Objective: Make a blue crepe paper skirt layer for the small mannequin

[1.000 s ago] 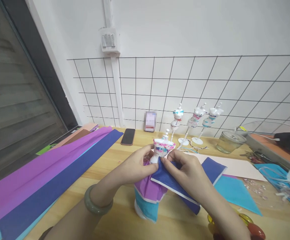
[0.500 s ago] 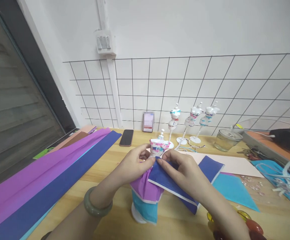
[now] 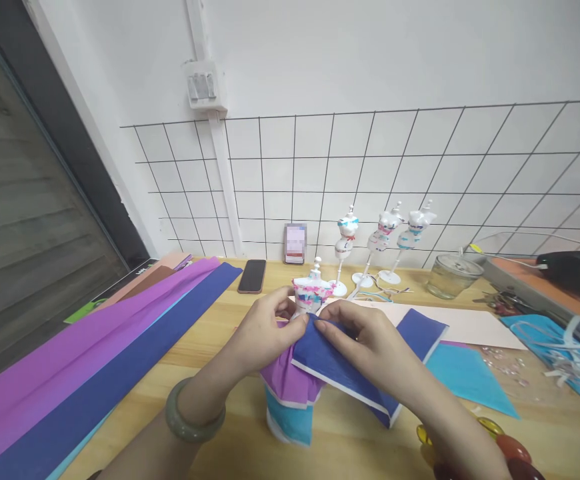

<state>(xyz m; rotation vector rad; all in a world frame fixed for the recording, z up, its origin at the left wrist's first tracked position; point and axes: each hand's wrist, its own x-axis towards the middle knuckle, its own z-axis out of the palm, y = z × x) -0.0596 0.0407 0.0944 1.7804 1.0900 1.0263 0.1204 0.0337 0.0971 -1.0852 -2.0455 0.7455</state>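
Note:
A small white mannequin (image 3: pixel 311 293) with a pink-and-blue painted bodice stands on the wooden table (image 3: pixel 240 427), wearing a purple crepe paper skirt (image 3: pixel 285 379) over a light blue layer (image 3: pixel 290 420). My left hand (image 3: pixel 265 330) pinches the mannequin's waist, fingers closed. With closed fingers my right hand (image 3: pixel 370 347) presses a folded dark blue crepe paper piece (image 3: pixel 340 363) against that waist; the paper trails to the right and down.
Long purple and dark blue crepe rolls (image 3: pixel 95 373) lie at the left. A black phone (image 3: pixel 252 275), three more mannequins (image 3: pixel 380 243), a glass jar (image 3: pixel 454 277), pale pink card (image 3: pixel 465 327), light blue paper (image 3: pixel 465 380), rhinestones and ribbons sit behind and to the right.
The head camera has drifted, so the scene sits slightly lower-left. Both hands keep their hold at the mannequin's waist; the dark blue paper has been pushed a little closer against it.

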